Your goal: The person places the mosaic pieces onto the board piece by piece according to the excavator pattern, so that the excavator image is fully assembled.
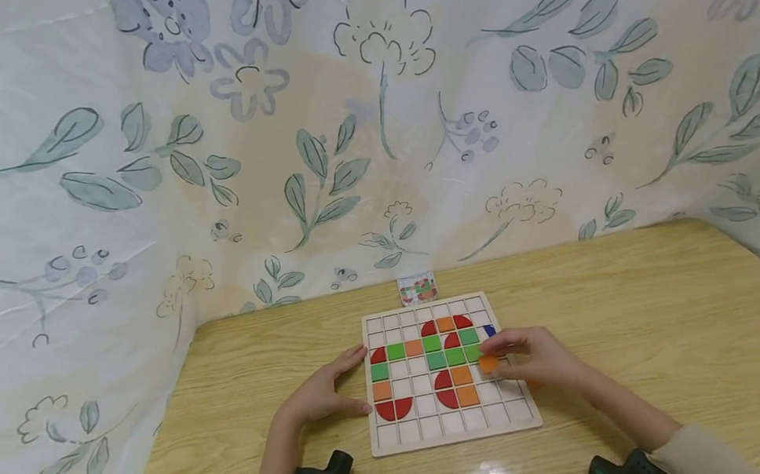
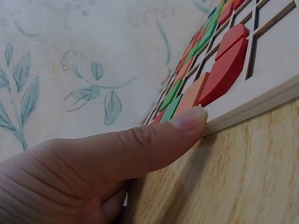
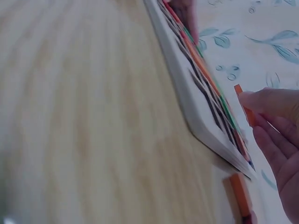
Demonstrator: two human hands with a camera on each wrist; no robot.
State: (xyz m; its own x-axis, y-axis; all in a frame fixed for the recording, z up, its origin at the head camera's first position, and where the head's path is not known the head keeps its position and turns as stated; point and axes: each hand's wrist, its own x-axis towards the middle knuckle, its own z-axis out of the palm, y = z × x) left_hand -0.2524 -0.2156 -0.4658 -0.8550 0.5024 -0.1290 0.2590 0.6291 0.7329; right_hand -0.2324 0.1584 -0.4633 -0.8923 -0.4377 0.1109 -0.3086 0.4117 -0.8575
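A light wooden grid board (image 1: 432, 427) lies on the table, with red rounded pieces (image 1: 446, 399) and green and orange square tiles in several cells. My left hand (image 1: 317, 391) rests against the board's left edge, thumb and fingers spread. In the left wrist view its thumb (image 2: 163, 140) touches the rim beside an orange tile and a red piece (image 2: 226, 70). Above the right part of the board, my right hand (image 1: 533, 356) pinches an orange square tile (image 1: 488, 364) between thumb and fingers. The right wrist view shows this orange tile (image 3: 245, 106) raised over the board, tilted on edge.
A small picture card (image 1: 418, 289) stands behind the board, near the patterned cloth backdrop (image 1: 313, 158). Another orange piece (image 3: 240, 193) is on the table by the board's right side, with something dark red at its end. A dark blue piece (image 1: 489, 330) sits near the board's upper right.
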